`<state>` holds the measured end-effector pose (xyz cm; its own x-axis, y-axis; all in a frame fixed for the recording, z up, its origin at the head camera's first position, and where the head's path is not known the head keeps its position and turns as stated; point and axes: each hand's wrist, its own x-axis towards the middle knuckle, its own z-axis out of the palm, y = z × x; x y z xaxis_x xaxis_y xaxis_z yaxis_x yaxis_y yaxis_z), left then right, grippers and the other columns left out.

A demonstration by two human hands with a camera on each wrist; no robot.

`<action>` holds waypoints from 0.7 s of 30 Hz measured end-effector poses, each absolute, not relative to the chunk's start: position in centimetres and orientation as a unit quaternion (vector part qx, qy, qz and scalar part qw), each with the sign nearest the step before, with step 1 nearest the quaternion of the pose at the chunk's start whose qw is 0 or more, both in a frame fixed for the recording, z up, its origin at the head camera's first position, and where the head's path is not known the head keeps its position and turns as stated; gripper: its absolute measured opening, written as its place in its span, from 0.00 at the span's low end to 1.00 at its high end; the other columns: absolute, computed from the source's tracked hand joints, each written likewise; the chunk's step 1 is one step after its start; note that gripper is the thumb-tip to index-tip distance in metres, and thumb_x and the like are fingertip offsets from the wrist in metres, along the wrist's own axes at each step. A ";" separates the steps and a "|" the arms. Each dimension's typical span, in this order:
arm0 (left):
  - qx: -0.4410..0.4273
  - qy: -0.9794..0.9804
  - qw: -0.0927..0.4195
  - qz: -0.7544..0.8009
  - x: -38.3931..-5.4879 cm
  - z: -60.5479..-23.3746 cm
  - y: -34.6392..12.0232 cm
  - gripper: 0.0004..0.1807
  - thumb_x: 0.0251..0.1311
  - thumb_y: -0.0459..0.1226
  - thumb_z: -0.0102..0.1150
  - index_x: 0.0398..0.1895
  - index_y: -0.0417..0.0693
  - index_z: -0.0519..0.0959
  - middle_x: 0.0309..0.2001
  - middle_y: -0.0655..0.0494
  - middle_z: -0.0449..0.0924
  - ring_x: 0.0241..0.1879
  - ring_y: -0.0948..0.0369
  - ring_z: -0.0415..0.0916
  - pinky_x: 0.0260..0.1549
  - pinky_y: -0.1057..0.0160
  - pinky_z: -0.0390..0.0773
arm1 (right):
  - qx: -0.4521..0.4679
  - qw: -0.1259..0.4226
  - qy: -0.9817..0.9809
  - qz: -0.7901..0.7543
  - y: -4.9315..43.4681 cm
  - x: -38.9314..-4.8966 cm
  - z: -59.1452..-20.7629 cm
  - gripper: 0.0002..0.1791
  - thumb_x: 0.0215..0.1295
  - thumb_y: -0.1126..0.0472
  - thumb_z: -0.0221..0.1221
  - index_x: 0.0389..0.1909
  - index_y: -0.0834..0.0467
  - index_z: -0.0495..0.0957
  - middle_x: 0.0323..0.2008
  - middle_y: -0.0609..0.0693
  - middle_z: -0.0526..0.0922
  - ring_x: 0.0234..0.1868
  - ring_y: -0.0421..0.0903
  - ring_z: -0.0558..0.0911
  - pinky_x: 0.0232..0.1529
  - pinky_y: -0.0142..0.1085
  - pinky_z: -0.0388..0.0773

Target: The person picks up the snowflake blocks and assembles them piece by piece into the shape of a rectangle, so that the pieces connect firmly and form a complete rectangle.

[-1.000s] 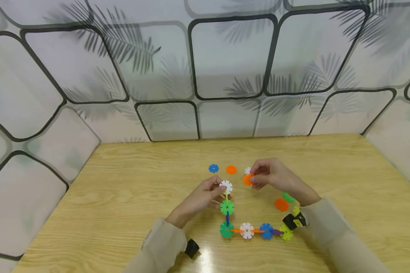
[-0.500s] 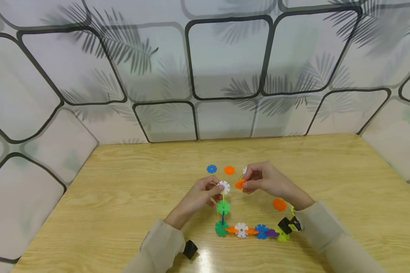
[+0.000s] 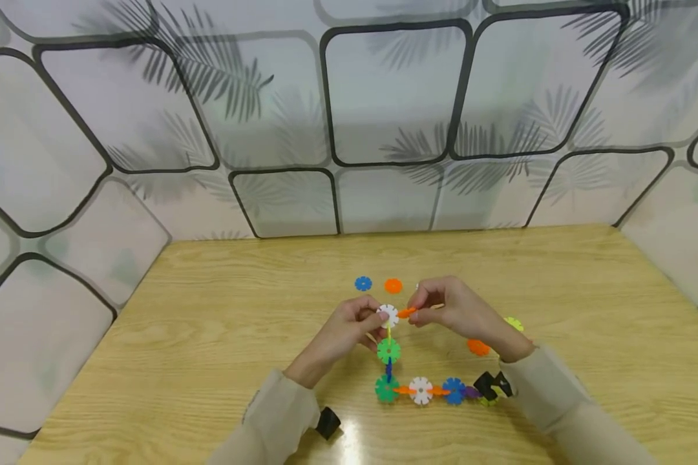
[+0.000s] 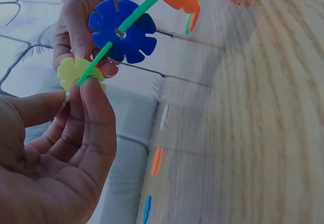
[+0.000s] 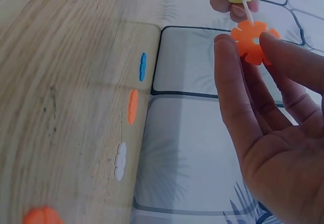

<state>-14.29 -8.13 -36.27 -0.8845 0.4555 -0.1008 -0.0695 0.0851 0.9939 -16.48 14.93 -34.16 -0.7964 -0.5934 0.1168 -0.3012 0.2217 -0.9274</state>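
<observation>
Two narrow finger pinches are noted: white disc (image 3: pixel 391 314) held by left hand (image 3: pixel 353 323), orange disc (image 3: pixel 405 313) by right hand (image 3: pixel 455 311), edge-on between the hands, touching the white rim.

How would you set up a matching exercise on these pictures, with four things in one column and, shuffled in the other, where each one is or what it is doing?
Column one
1. left hand
2. right hand
3. loose blue disc
4. dark green disc

Column two
A. at the near-left corner of the linked chain in the head view
B. pinching an orange disc
C. on the table, left of a loose orange disc in the head view
D. pinching a white disc

Pairs: 1-D, 2-B, 3-C, 4-A
</observation>
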 end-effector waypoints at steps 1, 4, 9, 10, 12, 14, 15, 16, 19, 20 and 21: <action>0.135 0.709 0.198 0.664 -14.3 -36.2 -8.1 0.06 0.75 0.31 0.51 0.40 0.36 0.73 0.28 0.55 0.78 0.28 0.64 0.76 0.28 0.67 0.80 | -0.293 0.131 0.771 -0.551 14.9 -16.5 -34.1 0.05 0.63 0.78 0.62 0.30 0.68 0.79 0.37 0.56 0.83 0.37 0.56 0.86 0.40 0.41 0.85; 0.133 0.708 0.197 0.665 -14.3 -36.1 -8.1 0.05 0.75 0.30 0.51 0.39 0.36 0.73 0.28 0.54 0.78 0.27 0.64 0.76 0.28 0.67 0.80 | -0.301 0.122 0.775 -0.542 14.9 -16.3 -34.1 0.06 0.63 0.78 0.62 0.29 0.67 0.79 0.37 0.56 0.83 0.36 0.57 0.86 0.39 0.41 0.85; 0.130 0.710 0.199 0.663 -14.2 -36.1 -8.1 0.06 0.75 0.30 0.51 0.38 0.36 0.73 0.27 0.54 0.79 0.26 0.64 0.77 0.30 0.64 0.82 | -0.318 0.104 0.783 -0.524 14.6 -16.1 -34.0 0.08 0.61 0.78 0.64 0.27 0.65 0.79 0.37 0.58 0.84 0.36 0.54 0.87 0.38 0.37 0.85; 0.131 0.710 0.200 0.663 -14.2 -36.1 -8.2 0.06 0.75 0.30 0.51 0.37 0.36 0.73 0.27 0.54 0.79 0.26 0.64 0.77 0.31 0.64 0.82 | -0.322 0.101 0.784 -0.521 14.6 -16.1 -34.1 0.09 0.61 0.78 0.64 0.26 0.65 0.79 0.36 0.58 0.84 0.36 0.54 0.87 0.39 0.37 0.85; 0.130 0.708 0.203 0.664 -14.2 -36.1 -8.2 0.06 0.75 0.29 0.51 0.37 0.36 0.73 0.27 0.55 0.79 0.26 0.64 0.77 0.31 0.64 0.82 | -0.329 0.094 0.784 -0.518 14.5 -16.1 -34.1 0.09 0.61 0.78 0.65 0.25 0.65 0.79 0.36 0.60 0.85 0.37 0.51 0.86 0.39 0.36 0.84; 0.133 0.704 0.203 0.667 -14.2 -36.1 -8.2 0.06 0.75 0.29 0.51 0.37 0.36 0.73 0.27 0.54 0.79 0.26 0.64 0.77 0.31 0.64 0.82 | -0.332 0.089 0.783 -0.519 14.4 -16.1 -34.1 0.09 0.61 0.78 0.65 0.25 0.65 0.79 0.36 0.62 0.85 0.37 0.48 0.86 0.39 0.35 0.84; 0.135 0.703 0.204 0.668 -14.3 -36.1 -8.3 0.06 0.75 0.29 0.51 0.37 0.36 0.73 0.27 0.54 0.79 0.26 0.63 0.77 0.31 0.64 0.82 | -0.333 0.087 0.781 -0.520 14.4 -16.0 -34.1 0.09 0.61 0.78 0.65 0.25 0.65 0.80 0.36 0.62 0.85 0.37 0.48 0.86 0.39 0.35 0.84; 0.136 0.702 0.204 0.669 -14.3 -36.1 -8.3 0.06 0.75 0.29 0.50 0.37 0.36 0.73 0.27 0.54 0.79 0.26 0.63 0.77 0.31 0.64 0.82 | -0.334 0.085 0.781 -0.521 14.3 -16.0 -34.1 0.09 0.61 0.78 0.65 0.24 0.65 0.80 0.36 0.62 0.85 0.37 0.47 0.86 0.39 0.35 0.84; 0.138 0.700 0.208 0.669 -14.3 -36.2 -8.4 0.06 0.75 0.30 0.51 0.37 0.36 0.73 0.27 0.55 0.79 0.26 0.63 0.77 0.32 0.65 0.82 | -0.334 0.081 0.778 -0.526 14.3 -16.0 -34.1 0.10 0.60 0.79 0.65 0.24 0.65 0.80 0.36 0.62 0.85 0.37 0.47 0.86 0.39 0.35 0.84; 0.137 0.700 0.210 0.669 -14.4 -36.2 -8.4 0.06 0.75 0.30 0.51 0.37 0.36 0.73 0.27 0.55 0.79 0.26 0.64 0.77 0.31 0.65 0.82 | -0.335 0.078 0.777 -0.527 14.2 -15.9 -34.2 0.10 0.60 0.79 0.65 0.24 0.65 0.80 0.36 0.62 0.86 0.37 0.47 0.86 0.39 0.35 0.84; 0.135 0.700 0.211 0.669 -14.4 -36.2 -8.4 0.06 0.75 0.30 0.51 0.37 0.36 0.73 0.27 0.55 0.79 0.26 0.64 0.77 0.31 0.66 0.81 | -0.335 0.077 0.776 -0.529 14.2 -15.9 -34.2 0.10 0.60 0.79 0.65 0.24 0.66 0.80 0.35 0.61 0.86 0.36 0.47 0.86 0.39 0.36 0.84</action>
<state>-14.38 -8.41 -36.19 -0.8742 0.4718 -0.1151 -0.0932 0.0696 0.9932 -15.93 14.18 -34.18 -0.7643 -0.6005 0.2350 -0.4385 0.2169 -0.8722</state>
